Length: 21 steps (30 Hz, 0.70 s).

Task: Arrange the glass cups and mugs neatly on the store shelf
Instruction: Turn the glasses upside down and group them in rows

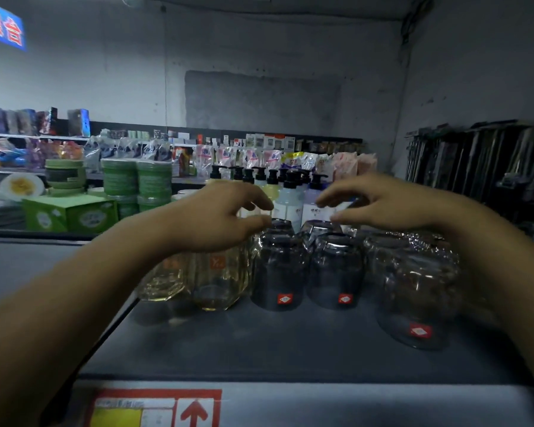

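Observation:
Upside-down glass cups stand in rows on the dark shelf top (pixel 259 343). Two amber cups (pixel 219 282) are on the left. Two smoky grey cups (pixel 278 272) with red labels stand in the middle, more behind them. A larger clear glass (pixel 416 291) with a red label is at the right. My left hand (pixel 219 217) hovers over the amber cups, fingers loosely curled, holding nothing. My right hand (pixel 383 201) hovers above the rear grey cups (pixel 319 226), fingers spread and bent, apart from the glass.
Pump bottles (pixel 290 195) stand right behind the cups. Green lidded tubs (pixel 136 180) and a green box (pixel 68 212) sit at the back left. Packaged goods fill a far shelf. A price tag strip (pixel 154 408) runs along the shelf's front edge. Dark hanging items are at the right.

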Motion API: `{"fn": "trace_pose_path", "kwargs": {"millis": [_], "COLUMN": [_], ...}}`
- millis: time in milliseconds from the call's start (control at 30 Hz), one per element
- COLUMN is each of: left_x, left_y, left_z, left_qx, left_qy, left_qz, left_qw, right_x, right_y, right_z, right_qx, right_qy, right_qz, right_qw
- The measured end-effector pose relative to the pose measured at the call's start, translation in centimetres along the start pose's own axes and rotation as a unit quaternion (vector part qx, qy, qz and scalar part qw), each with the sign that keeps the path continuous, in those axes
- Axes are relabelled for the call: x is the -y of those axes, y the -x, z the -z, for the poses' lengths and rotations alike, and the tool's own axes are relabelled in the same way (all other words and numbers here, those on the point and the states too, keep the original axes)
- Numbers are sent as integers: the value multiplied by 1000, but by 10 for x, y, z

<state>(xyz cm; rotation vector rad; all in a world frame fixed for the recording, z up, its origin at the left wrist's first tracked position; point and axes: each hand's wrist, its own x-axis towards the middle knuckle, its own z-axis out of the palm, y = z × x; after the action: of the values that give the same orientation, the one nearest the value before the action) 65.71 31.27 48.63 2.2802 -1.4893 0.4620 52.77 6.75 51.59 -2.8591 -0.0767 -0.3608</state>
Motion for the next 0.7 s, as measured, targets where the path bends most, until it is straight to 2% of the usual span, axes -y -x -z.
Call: {"fn": "trace_pose_path", "kwargs": {"millis": [133,200,333,700], "left_x": [-9,-11,-6,-2], "left_y": [-31,-36,-35,-37], "left_z": [-11,-16,-21,-26], "left_qx": [140,167,148,122], "left_qy": [-9,16,58,72], "left_qz": [38,51,56,41], "left_qw": [989,984,986,989], "right_x": [-30,-36,-37,-36], "right_y": [-10,-13,-9,-1], "right_z": [-7,-13,-16,-22], "right_qx": [73,89,83,64], "right_qy": [-1,16,33,-4], "right_qz": [-61,-63,-77,-65], "right_qw": [995,994,993,996]}}
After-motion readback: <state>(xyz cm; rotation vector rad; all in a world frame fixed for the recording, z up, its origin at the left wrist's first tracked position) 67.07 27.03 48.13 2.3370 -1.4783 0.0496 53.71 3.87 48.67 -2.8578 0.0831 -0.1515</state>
